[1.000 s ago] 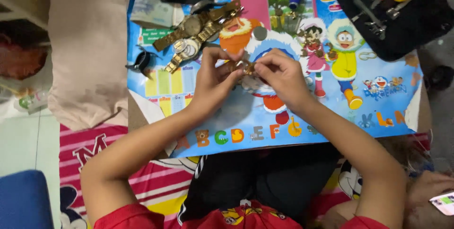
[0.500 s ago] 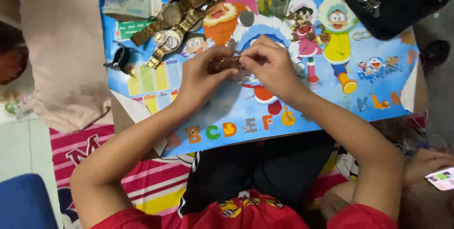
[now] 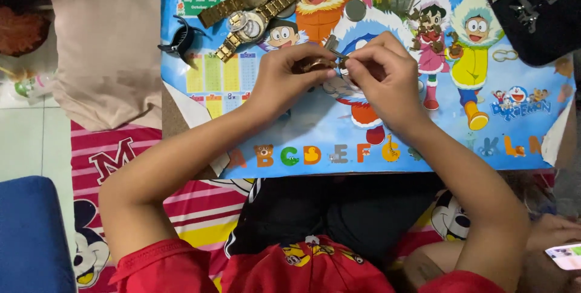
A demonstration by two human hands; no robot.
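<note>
Two hands are seen over the table, the left hand (image 3: 284, 78) and the right hand (image 3: 384, 72). Two gold-coloured wristwatches (image 3: 254, 8) are counted at the top of the one cartoon mat (image 3: 423, 141). One dark hair claw (image 3: 180, 42) is seen at the mat's left edge, one black pouch (image 3: 538, 26) at the upper right, and one grey round disc (image 3: 355, 9) near the watches.
</note>
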